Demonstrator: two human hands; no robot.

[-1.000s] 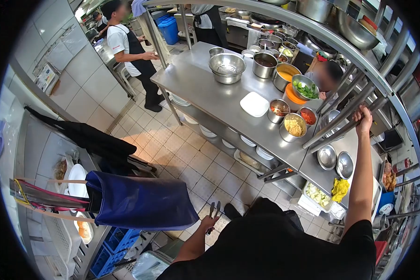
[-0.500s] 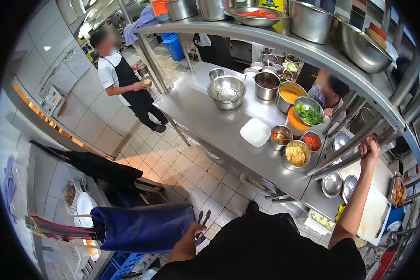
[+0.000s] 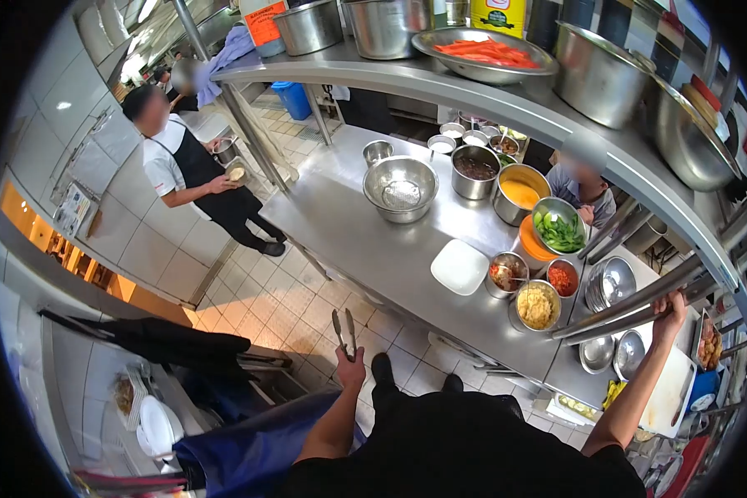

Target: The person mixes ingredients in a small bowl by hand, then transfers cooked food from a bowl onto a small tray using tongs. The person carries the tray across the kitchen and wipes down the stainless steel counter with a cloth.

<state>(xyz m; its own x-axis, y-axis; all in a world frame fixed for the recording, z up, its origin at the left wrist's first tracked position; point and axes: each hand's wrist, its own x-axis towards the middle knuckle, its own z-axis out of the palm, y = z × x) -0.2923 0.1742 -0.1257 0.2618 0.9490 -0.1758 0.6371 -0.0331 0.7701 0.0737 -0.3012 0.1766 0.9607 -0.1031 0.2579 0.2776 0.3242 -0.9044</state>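
1. Tongs (image 3: 345,330) are held in the left hand (image 3: 351,370); its grip is closed around the handle end, and the tips are parted, pointed away from the body.
2. The tongs are held above the tiled floor (image 3: 261,286), left of the counter (image 3: 328,195) and apart from it.
3. A metal post (image 3: 612,321) is clasped by the right hand (image 3: 671,312), above the right part of the counter.
4. On the counter, a white dish (image 3: 459,267) is placed; a steel bowl (image 3: 400,189) is set beyond it, to the left.
5. Right of the dish, yellow food (image 3: 539,305) is held in a pot; leafy greens (image 3: 559,228) are seen farther off.
6. On the upper shelf (image 3: 373,70), orange-red strips (image 3: 488,53) are piled in a shallow bowl.
7. Far left, an apron (image 3: 197,162) is worn by a person standing beyond the counter's end.
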